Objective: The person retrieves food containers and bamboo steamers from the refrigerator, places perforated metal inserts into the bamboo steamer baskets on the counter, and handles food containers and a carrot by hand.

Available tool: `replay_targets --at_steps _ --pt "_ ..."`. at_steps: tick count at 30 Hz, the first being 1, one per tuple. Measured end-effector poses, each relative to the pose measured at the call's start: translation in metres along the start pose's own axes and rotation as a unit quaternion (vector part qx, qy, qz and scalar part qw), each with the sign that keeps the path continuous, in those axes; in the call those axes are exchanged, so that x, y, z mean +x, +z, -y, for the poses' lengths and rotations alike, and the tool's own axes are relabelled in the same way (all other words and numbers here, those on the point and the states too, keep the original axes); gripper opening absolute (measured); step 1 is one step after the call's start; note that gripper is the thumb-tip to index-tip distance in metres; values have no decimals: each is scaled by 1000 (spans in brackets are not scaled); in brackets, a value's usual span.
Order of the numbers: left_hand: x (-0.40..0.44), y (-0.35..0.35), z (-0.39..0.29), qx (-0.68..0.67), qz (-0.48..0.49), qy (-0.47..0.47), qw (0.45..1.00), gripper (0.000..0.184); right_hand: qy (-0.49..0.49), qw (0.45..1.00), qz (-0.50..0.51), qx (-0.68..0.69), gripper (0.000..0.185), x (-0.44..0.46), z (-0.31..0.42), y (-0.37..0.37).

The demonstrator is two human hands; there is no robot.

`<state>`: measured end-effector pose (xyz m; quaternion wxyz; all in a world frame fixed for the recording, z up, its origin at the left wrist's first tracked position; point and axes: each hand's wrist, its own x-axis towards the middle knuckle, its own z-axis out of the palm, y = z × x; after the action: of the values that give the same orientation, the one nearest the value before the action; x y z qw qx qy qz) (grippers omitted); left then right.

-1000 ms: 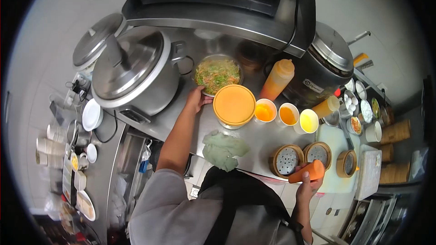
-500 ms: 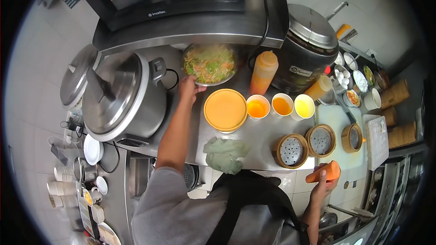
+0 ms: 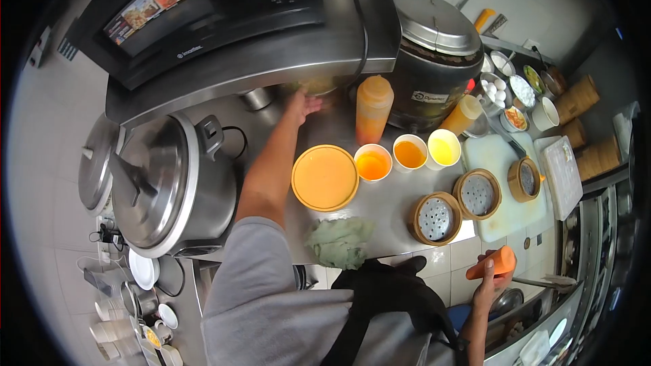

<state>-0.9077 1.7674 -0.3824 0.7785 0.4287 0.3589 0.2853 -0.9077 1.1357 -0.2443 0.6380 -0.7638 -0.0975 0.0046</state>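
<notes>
My left hand [image 3: 306, 105] reaches under the steel shelf, its fingers at the near edge of a bowl [image 3: 315, 85] that is mostly in shadow; whether they grip it is hard to tell. Wrapped round a carrot-coloured orange piece [image 3: 491, 263], my right hand [image 3: 489, 283] is low at the right, off the counter's front edge. Between the hands stand a tub with an orange lid [image 3: 325, 177], three cups with orange and yellow contents [image 3: 410, 154] and a squeeze bottle [image 3: 373, 110]. A green cloth [image 3: 340, 242] lies near the front edge.
A large steel cooker [image 3: 152, 183] stands left, and a black cooker [image 3: 434, 61] at the back right. Overhead is a microwave [image 3: 203, 13] on a shelf. Bamboo steamers [image 3: 435, 219] sit near a cutting board [image 3: 498, 220]. Several bowls [image 3: 515, 119] and stacked steamers are farther right.
My left hand has pushed the bowl of shredded vegetables away, back under the shelf. My right hand still holds the orange piece. The view has shifted.
</notes>
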Motion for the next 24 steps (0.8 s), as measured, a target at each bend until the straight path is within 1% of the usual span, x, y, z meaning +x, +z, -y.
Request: replay_targets --at_steps 2,3,5,6,8,10,11,12,14,16,17,18,20,21,23,24 --pt "6 -3 2 80 -58 -79 992 54 -11 1000 -5 -10 55 1 -3 -1" --pt "10 -3 0 83 -54 -79 992 54 -10 1000 -9 -9 55 2 -3 0" --pt "10 0 -1 -22 -77 -116 990 47 -8 1000 -21 7 50 4 0 1" --pt "7 1 -1 -18 -76 -121 989 47 -3 1000 -24 5 50 5 0 2" --pt "-3 5 0 -18 -89 -46 995 43 -7 1000 -20 14 50 6 -1 1" --pt "11 -7 9 -41 -89 -41 994 41 21 999 -31 26 50 4 -6 1" --pt "15 -12 7 -42 -72 -50 995 41 18 999 -24 22 50 5 -8 1" --pt "19 -14 6 -50 -81 -63 993 40 14 1000 -13 20 50 6 -10 1" --pt "-4 -3 -4 -36 -121 -37 991 40 31 999 -10 9 50 7 -12 4" --pt "3 -16 -3 -28 -103 -31 994 36 38 999 -2 10 49 9 -16 6" --pt "5 -19 -1 -43 -142 7 989 33 39 999 11 3 48 10 -20 6" --pt "-7 -15 -10 -12 -141 4 990 32 40 999 25 -5 47 10 -24 7" --pt "-12 -27 -16 -6 -77 -51 996 36 47 999 14 0 45 12 -30 10" --pt "-14 -26 -15 -4 -77 -53 996 36 64 998 29 -2 45 14 -33 12" --pt "-15 -23 -21 -55 -10 -109 992 44 81 995 56 -3 45 16 -42 16" --pt "-11 -19 -21 -56 -15 -107 993 44 82 995 61 -2 45 18 -43 19"
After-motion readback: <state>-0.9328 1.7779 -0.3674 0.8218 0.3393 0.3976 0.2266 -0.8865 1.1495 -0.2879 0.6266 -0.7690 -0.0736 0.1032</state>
